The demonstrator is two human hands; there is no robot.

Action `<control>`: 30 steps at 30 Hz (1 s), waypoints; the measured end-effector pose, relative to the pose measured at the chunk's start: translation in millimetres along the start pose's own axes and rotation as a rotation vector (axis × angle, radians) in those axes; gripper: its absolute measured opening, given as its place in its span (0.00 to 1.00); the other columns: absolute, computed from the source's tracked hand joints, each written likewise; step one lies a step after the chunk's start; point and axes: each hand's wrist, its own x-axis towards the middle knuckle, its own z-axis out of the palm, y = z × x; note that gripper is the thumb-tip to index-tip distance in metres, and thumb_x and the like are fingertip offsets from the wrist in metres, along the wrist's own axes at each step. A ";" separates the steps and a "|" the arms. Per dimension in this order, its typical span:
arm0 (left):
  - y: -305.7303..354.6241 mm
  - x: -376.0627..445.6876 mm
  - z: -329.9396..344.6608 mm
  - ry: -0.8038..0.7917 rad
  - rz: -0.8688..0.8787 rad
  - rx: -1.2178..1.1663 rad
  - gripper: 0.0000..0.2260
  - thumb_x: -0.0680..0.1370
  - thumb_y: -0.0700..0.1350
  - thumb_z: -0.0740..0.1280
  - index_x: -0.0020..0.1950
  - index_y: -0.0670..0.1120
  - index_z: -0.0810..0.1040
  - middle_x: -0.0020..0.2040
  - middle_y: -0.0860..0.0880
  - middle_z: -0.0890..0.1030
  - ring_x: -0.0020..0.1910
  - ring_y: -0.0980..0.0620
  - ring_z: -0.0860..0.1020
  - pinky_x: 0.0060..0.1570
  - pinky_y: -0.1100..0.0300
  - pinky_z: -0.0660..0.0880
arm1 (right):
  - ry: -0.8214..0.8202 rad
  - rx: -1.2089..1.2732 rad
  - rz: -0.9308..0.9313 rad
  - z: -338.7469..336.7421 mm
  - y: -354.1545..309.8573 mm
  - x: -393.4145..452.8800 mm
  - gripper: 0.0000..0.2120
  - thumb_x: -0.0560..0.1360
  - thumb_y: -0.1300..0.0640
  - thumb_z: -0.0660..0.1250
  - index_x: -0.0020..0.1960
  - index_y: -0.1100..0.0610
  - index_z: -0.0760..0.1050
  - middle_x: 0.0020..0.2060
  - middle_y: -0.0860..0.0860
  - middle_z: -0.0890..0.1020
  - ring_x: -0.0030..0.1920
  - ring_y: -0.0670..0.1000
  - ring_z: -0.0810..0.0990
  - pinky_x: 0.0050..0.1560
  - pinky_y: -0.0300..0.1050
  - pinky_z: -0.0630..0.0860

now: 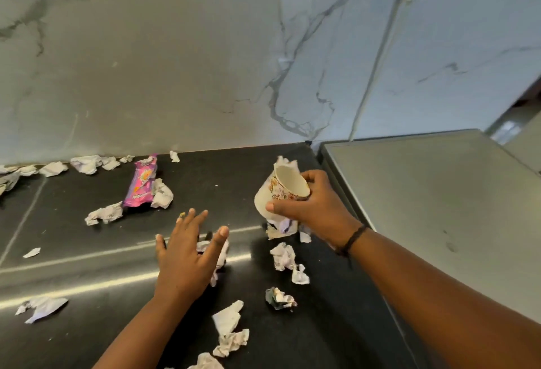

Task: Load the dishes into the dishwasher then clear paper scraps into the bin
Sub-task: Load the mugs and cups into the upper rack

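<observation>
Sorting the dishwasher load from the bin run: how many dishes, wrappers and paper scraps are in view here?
Floral white ceramic cup, held in the right hand: 1
Pink plastic snack wrapper: 1
Crumpled white paper scraps: about 20; the cluster at the left edge is too bunched to count exactly
Total: about 22
</observation>
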 end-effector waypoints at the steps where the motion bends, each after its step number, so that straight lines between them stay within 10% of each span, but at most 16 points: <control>1: 13.8 -2.3 4.9 0.014 0.021 -0.018 0.41 0.68 0.76 0.45 0.73 0.55 0.66 0.77 0.51 0.59 0.77 0.52 0.54 0.74 0.45 0.41 | 0.008 0.019 0.029 -13.6 2.6 -15.1 0.35 0.63 0.54 0.80 0.61 0.52 0.63 0.56 0.50 0.75 0.55 0.49 0.79 0.53 0.46 0.81; 13: 234.7 -105.1 142.8 -0.547 0.723 -0.019 0.28 0.77 0.67 0.53 0.75 0.60 0.57 0.79 0.56 0.47 0.77 0.54 0.45 0.75 0.52 0.44 | 0.446 0.953 0.078 -185.6 64.3 -231.0 0.40 0.49 0.46 0.84 0.58 0.58 0.79 0.50 0.61 0.82 0.46 0.61 0.82 0.42 0.54 0.81; 17: 289.4 -149.4 200.0 -0.654 0.906 0.080 0.28 0.79 0.65 0.52 0.77 0.57 0.55 0.79 0.52 0.47 0.78 0.52 0.44 0.75 0.53 0.42 | 0.656 1.037 0.068 -235.2 98.2 -292.0 0.43 0.47 0.47 0.85 0.58 0.60 0.78 0.48 0.62 0.82 0.42 0.60 0.82 0.41 0.51 0.82; 23: 349.2 -208.1 295.2 -0.753 1.106 0.348 0.31 0.80 0.63 0.52 0.79 0.52 0.48 0.79 0.49 0.44 0.78 0.48 0.41 0.76 0.49 0.39 | 0.845 1.169 0.124 -302.1 171.6 -368.8 0.16 0.65 0.50 0.74 0.48 0.58 0.83 0.46 0.60 0.82 0.39 0.57 0.78 0.36 0.48 0.82; 27: 344.9 -219.7 324.6 -0.689 1.160 0.466 0.32 0.80 0.61 0.51 0.79 0.51 0.42 0.79 0.47 0.41 0.77 0.44 0.39 0.74 0.48 0.36 | 0.920 1.098 0.267 -321.7 229.6 -398.2 0.36 0.55 0.46 0.82 0.58 0.59 0.75 0.50 0.62 0.82 0.39 0.56 0.79 0.37 0.49 0.81; 30: 350.7 -220.3 337.7 -0.653 1.159 0.468 0.31 0.79 0.62 0.49 0.78 0.55 0.40 0.77 0.51 0.39 0.77 0.47 0.38 0.74 0.49 0.36 | 0.897 0.834 0.472 -334.1 273.7 -412.1 0.28 0.68 0.51 0.76 0.63 0.58 0.70 0.52 0.61 0.79 0.43 0.56 0.79 0.37 0.47 0.80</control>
